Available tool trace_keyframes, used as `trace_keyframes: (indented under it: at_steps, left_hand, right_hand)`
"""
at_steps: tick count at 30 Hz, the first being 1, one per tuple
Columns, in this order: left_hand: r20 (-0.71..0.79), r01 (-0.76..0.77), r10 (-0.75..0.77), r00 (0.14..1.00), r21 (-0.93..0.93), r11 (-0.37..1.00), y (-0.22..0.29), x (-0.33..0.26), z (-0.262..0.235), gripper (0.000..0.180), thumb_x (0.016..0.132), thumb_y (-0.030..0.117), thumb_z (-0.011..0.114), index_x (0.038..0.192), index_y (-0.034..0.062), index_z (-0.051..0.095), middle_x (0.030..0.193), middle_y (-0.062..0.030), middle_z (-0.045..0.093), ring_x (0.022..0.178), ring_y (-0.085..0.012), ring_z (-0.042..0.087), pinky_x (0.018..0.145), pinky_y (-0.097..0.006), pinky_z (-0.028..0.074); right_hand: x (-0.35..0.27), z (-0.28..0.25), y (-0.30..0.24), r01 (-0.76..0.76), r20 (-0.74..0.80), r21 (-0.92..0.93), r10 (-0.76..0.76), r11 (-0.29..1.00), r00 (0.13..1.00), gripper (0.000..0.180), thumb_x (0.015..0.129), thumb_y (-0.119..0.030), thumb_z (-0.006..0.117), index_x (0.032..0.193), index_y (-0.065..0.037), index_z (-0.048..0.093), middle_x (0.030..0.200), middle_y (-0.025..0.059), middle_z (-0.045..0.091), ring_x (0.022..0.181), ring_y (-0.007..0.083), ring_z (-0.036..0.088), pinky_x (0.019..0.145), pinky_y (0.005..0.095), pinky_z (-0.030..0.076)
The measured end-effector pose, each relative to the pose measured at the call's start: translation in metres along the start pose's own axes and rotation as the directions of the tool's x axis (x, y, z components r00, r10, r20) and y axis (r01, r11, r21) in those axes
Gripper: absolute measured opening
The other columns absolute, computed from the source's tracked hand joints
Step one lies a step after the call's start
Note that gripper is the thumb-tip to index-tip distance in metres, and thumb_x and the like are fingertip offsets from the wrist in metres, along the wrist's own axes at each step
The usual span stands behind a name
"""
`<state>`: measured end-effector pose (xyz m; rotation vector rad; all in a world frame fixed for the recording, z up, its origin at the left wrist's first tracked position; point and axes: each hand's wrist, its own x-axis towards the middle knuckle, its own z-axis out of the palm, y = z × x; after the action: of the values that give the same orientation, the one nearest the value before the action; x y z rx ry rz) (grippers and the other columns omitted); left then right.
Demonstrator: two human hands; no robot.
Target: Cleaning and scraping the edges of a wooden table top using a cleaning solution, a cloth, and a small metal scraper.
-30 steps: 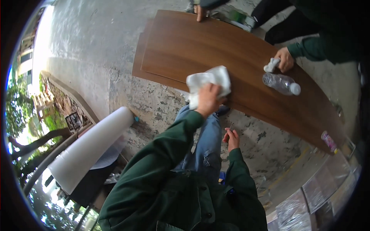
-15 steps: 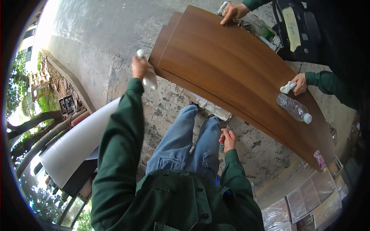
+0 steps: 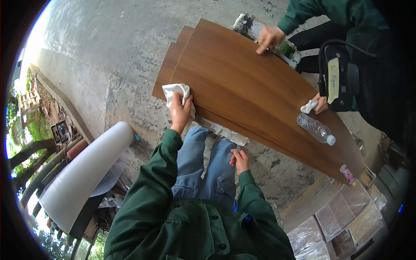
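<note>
A stack of long brown wood-grain panels [image 3: 242, 82] lies slantwise in front of me, on a paint-spattered support. At the near left end, my left hand [image 3: 180, 112] is closed around a crumpled white cloth [image 3: 175, 89], which rests on the panel's edge. My right hand [image 3: 240, 161] is held low by my knee, just off the stack's near edge. Its fingers pinch a small thin grey tool [image 3: 238, 147] whose kind I cannot make out. Across from me, a co-worker's hand [image 3: 270, 38] touches the far edge with a fingertip; their other hand [image 3: 321, 105] holds a white cloth [image 3: 309, 106].
A clear plastic bottle [image 3: 315, 128] lies on the top panel, and a small pink patterned bottle [image 3: 347, 174] is at its right end. On the left stands a large white roll of wrapping [image 3: 86, 173]. Plastic-wrapped panels [image 3: 340, 214] are at lower right.
My left hand has brought the cloth from beside the stack onto the panel's near left edge. My right hand has risen slightly in view. The co-worker leans in; the whole view has shifted.
</note>
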<state>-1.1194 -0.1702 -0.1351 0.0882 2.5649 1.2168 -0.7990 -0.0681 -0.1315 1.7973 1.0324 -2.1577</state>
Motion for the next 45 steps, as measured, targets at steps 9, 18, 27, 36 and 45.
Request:
trace_keyframes:
  at_steps: [9, 18, 27, 36, 45]
  left_hand:
    - [-0.110, -0.519, 0.578, 0.809, 0.331, 0.788, 0.058, 0.145, -0.016, 0.026, 0.089, 0.012, 0.059, 0.110, -0.0013, 0.052, 0.100, -0.0211, 0.057, 0.094, -0.0399, 0.054, 0.084, -0.047, 0.043]
    - [0.546, -0.765, 0.548, 0.634, 0.340, 0.547, 0.069, -0.009, 0.095, 0.066, 0.085, 0.021, 0.059, 0.145, 0.0111, 0.035, 0.153, -0.0131, 0.030, 0.142, -0.0326, 0.027, 0.114, -0.053, 0.018]
    - [0.633, -0.738, 0.504, 0.588, 0.166, 0.654, -0.004, -0.047, 0.024, 0.060, 0.085, 0.007, 0.045, 0.144, 0.0187, 0.040, 0.152, -0.0065, 0.034, 0.141, -0.0283, 0.030, 0.115, -0.050, 0.020]
    - [0.127, -0.433, 0.432, 0.893, 0.508, 0.745, -0.044, 0.027, -0.047, 0.055, 0.090, 0.006, 0.051, 0.143, 0.0011, 0.036, 0.152, -0.0157, 0.031, 0.142, -0.0350, 0.025, 0.115, -0.048, 0.020]
    - [0.581, -0.055, -0.016, 0.814, 0.105, 0.993, -0.053, -0.114, -0.053, 0.026, 0.096, 0.018, 0.050, 0.118, 0.0060, 0.057, 0.114, -0.0197, 0.061, 0.105, -0.0354, 0.061, 0.087, -0.042, 0.049]
  right_hand:
    - [-0.028, -0.007, 0.026, -0.100, -0.038, -0.028, 0.099, 0.995, 0.994, 0.018, 0.097, -0.022, 0.054, 0.100, -0.006, 0.063, 0.067, 0.0004, 0.055, 0.053, 0.0107, 0.054, 0.046, 0.0253, 0.040]
    - [-0.031, 0.002, 0.047, -0.102, -0.067, 0.076, 0.107, 0.992, 0.992, 0.016, 0.096, -0.020, 0.056, 0.099, -0.006, 0.063, 0.066, -0.0001, 0.056, 0.050, 0.0102, 0.053, 0.045, 0.0246, 0.040]
    - [-0.034, -0.007, 0.041, -0.110, -0.085, 0.036, 0.113, 0.993, 0.990, 0.017, 0.096, -0.021, 0.055, 0.100, -0.007, 0.063, 0.068, 0.0009, 0.055, 0.053, 0.0116, 0.053, 0.046, 0.0265, 0.039]
    - [-0.023, 0.011, 0.034, -0.141, -0.037, -0.030, 0.140, 0.990, 0.989, 0.017, 0.096, -0.020, 0.054, 0.102, -0.006, 0.062, 0.069, 0.0003, 0.055, 0.053, 0.0114, 0.053, 0.047, 0.0264, 0.039]
    - [-0.021, 0.015, 0.030, -0.133, -0.044, -0.053, 0.130, 0.990, 0.991, 0.019, 0.097, -0.023, 0.054, 0.102, -0.008, 0.063, 0.068, -0.0012, 0.054, 0.052, 0.0101, 0.053, 0.046, 0.0249, 0.039]
